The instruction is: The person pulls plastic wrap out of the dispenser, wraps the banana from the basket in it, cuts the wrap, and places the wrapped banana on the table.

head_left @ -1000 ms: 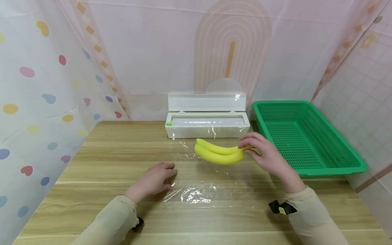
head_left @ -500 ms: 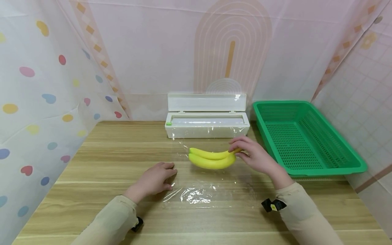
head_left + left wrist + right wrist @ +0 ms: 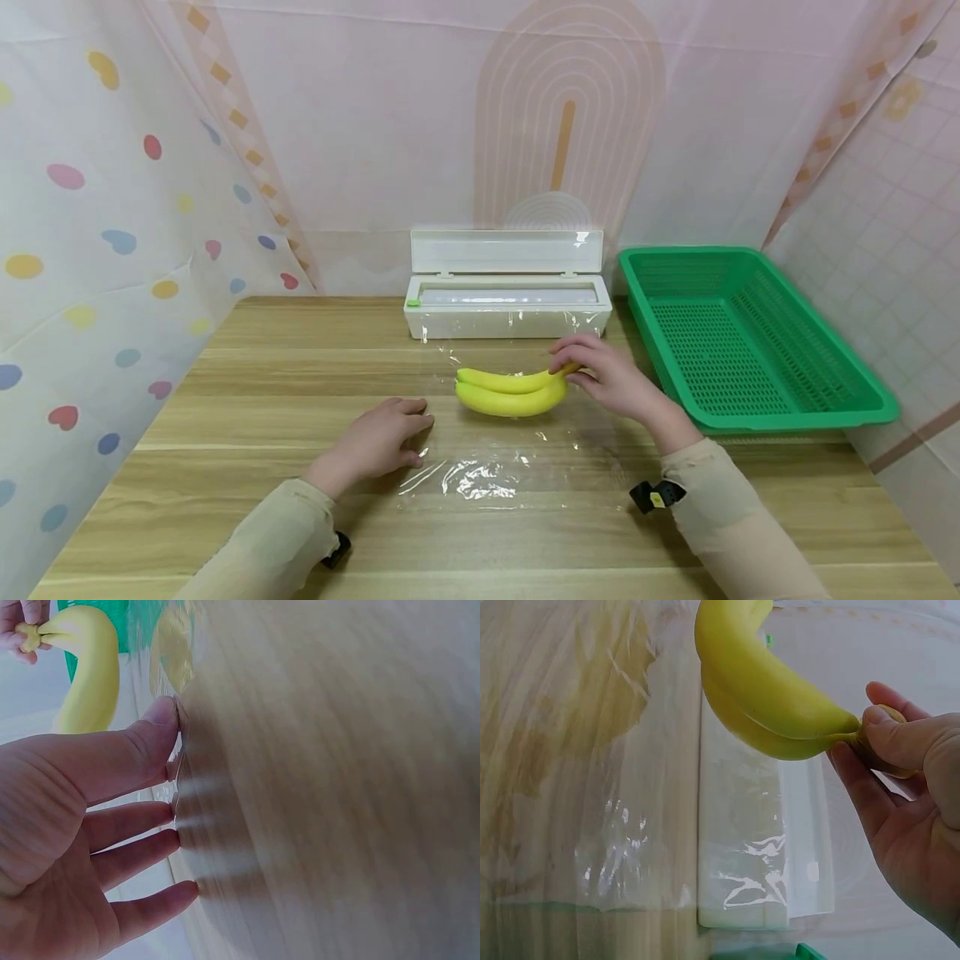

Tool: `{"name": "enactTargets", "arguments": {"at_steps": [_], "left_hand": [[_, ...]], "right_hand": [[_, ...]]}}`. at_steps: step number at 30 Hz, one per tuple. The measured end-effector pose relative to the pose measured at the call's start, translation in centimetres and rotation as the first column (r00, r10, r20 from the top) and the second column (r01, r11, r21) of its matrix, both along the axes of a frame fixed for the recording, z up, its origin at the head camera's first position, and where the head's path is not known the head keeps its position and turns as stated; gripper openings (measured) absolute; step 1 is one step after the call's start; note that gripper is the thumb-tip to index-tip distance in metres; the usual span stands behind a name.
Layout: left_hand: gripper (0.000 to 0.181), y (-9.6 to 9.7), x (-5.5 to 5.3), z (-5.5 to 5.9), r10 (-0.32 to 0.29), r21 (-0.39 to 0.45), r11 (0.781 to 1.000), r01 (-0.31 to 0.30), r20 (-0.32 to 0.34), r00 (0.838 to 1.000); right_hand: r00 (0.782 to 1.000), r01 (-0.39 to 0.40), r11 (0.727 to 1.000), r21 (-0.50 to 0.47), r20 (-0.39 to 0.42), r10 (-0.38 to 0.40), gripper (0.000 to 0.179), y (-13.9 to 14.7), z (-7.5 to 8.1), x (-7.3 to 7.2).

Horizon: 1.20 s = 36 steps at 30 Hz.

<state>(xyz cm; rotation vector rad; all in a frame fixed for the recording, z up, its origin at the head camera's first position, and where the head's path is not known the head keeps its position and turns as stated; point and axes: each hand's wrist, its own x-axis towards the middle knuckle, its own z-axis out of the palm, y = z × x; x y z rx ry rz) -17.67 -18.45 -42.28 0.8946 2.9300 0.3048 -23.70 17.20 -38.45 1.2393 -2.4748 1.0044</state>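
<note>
My right hand (image 3: pixel 609 379) pinches the stem of a pair of yellow bananas (image 3: pixel 512 395), joined at one end, with their tips toward the left. In the right wrist view the bananas (image 3: pixel 772 697) hang over a sheet of clear plastic wrap (image 3: pixel 615 847). That wrap (image 3: pixel 480 479) lies spread on the table, running out from the front of the dispenser box. At its left edge my left hand (image 3: pixel 375 442) rests with fingers spread. The left wrist view shows the left hand's thumb and fingertips (image 3: pixel 161 712) pressing on the surface at the wrap's edge.
A white wrap dispenser (image 3: pixel 510 321) stands at the back with its lid raised and a roll inside. To the right is a green plastic basket (image 3: pixel 795 421). The wooden table (image 3: pixel 217 400) meets printed curtains behind and at the sides.
My right hand has brought the bananas left and lower over the wrap, slowing in the last half second. The left hand has stayed in place.
</note>
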Motion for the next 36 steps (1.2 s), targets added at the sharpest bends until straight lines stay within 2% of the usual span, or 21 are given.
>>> {"name": "enactTargets", "arguments": {"at_steps": [15,36], "left_hand": [[0.06,0.0,0.0,0.1,-0.005,0.002,1.0,0.005,0.001,1.0],[0.06,0.0,0.0,0.0,-0.005,-0.007,1.0,0.005,0.0,1.0]], "right_hand": [[0.999,-0.005,1.0,0.021,0.044,0.004,0.025,-0.7,-0.7,-0.3],[0.999,-0.045,0.999,0.013,-0.002,0.045,0.025,-1.7,-1.4,-0.9]]}}
